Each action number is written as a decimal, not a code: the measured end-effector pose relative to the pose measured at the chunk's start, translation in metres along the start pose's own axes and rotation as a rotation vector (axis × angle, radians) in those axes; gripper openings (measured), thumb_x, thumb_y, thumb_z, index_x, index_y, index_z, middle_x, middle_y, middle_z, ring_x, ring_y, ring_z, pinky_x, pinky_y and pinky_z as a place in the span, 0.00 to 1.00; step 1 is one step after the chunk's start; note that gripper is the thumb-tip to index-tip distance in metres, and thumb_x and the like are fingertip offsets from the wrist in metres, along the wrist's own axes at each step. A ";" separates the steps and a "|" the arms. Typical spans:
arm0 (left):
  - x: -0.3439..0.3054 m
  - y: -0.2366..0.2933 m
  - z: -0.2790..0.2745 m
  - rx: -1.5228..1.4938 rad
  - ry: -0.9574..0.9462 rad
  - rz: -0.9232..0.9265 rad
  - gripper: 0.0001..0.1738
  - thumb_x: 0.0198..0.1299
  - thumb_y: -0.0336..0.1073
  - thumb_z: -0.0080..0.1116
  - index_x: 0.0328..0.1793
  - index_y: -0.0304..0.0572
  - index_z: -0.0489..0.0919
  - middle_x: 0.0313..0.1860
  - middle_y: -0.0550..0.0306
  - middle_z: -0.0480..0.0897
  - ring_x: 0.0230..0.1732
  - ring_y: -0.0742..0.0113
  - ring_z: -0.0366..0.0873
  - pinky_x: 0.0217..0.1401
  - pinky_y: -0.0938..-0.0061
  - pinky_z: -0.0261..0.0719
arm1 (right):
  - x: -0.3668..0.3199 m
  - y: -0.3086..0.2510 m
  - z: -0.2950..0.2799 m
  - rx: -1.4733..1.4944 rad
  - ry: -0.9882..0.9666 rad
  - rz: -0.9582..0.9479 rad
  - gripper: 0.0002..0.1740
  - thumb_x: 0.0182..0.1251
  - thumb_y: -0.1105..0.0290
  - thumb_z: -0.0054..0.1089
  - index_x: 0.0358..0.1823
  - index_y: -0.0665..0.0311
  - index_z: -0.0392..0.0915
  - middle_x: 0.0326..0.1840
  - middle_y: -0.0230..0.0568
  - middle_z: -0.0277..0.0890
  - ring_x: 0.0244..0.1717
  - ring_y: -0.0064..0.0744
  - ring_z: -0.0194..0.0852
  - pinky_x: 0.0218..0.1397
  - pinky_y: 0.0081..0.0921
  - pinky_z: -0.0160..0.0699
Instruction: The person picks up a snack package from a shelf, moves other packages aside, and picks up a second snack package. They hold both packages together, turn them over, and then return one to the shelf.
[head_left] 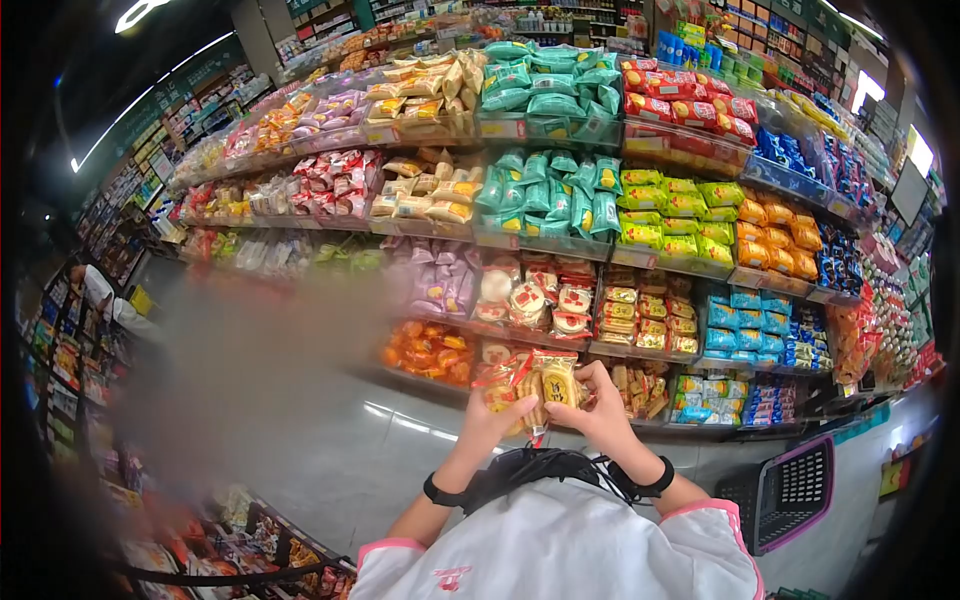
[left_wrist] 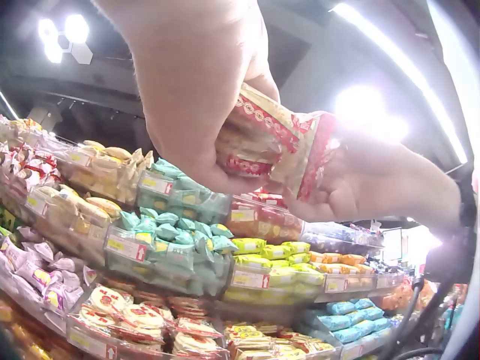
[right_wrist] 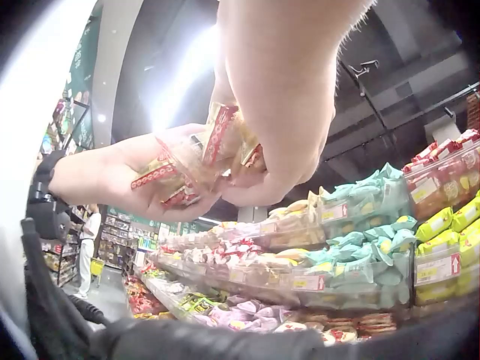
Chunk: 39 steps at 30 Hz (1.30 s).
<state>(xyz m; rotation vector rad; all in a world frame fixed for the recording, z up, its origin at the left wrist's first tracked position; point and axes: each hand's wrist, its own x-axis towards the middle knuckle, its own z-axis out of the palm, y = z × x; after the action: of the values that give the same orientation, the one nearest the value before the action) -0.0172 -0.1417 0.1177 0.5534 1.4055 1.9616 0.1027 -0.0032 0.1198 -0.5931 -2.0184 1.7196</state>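
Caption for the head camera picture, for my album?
Left hand and right hand hold a clear red-trimmed snack packet before stocked shelves.

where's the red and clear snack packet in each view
Head: snack packet, low centre.
Left wrist: upper centre.
Right wrist: upper left of centre.
Shared landmark: the teal packets shelved behind it, in all three views.

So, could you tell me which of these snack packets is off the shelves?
The clear, red-trimmed packet of yellowish biscuits, held up between the left hand and right hand; the rest sit on shelves.
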 end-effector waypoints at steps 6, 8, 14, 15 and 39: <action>-0.001 0.001 -0.005 0.142 -0.056 0.014 0.26 0.51 0.30 0.69 0.56 0.34 0.74 0.46 0.57 0.81 0.47 0.72 0.79 0.52 0.76 0.77 | -0.001 -0.012 -0.002 0.238 -0.013 0.023 0.31 0.56 0.63 0.71 0.57 0.67 0.67 0.45 0.35 0.73 0.45 0.21 0.72 0.45 0.20 0.73; 0.000 0.005 -0.003 0.151 -0.053 0.001 0.27 0.49 0.31 0.71 0.56 0.34 0.73 0.47 0.56 0.81 0.48 0.72 0.78 0.52 0.75 0.76 | -0.001 -0.015 -0.007 0.191 -0.046 0.062 0.30 0.56 0.64 0.71 0.58 0.68 0.70 0.47 0.36 0.72 0.48 0.22 0.72 0.46 0.20 0.73; -0.001 0.009 -0.024 0.356 -0.162 0.177 0.36 0.44 0.32 0.75 0.59 0.37 0.68 0.50 0.57 0.78 0.51 0.71 0.76 0.55 0.75 0.75 | 0.005 -0.001 -0.026 0.000 0.014 -0.101 0.25 0.52 0.66 0.73 0.50 0.69 0.78 0.52 0.40 0.70 0.53 0.25 0.69 0.50 0.20 0.72; -0.004 0.014 -0.025 0.353 -0.184 0.132 0.37 0.43 0.32 0.76 0.59 0.37 0.68 0.51 0.57 0.78 0.52 0.71 0.76 0.55 0.74 0.75 | 0.006 -0.003 -0.030 -0.019 0.003 -0.058 0.24 0.51 0.66 0.74 0.49 0.69 0.79 0.52 0.40 0.70 0.54 0.26 0.69 0.51 0.21 0.72; -0.009 0.034 -0.026 0.367 -0.250 -0.099 0.38 0.38 0.32 0.77 0.59 0.34 0.71 0.51 0.57 0.79 0.50 0.72 0.76 0.55 0.73 0.75 | -0.007 -0.004 -0.041 -0.072 -0.062 -0.122 0.21 0.61 0.67 0.64 0.55 0.64 0.76 0.50 0.40 0.75 0.50 0.29 0.74 0.52 0.24 0.73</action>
<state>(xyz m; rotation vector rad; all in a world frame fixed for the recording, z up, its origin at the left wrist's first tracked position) -0.0373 -0.1723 0.1410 0.8468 1.6033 1.5035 0.1312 0.0255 0.1296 -0.4349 -2.1204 1.6184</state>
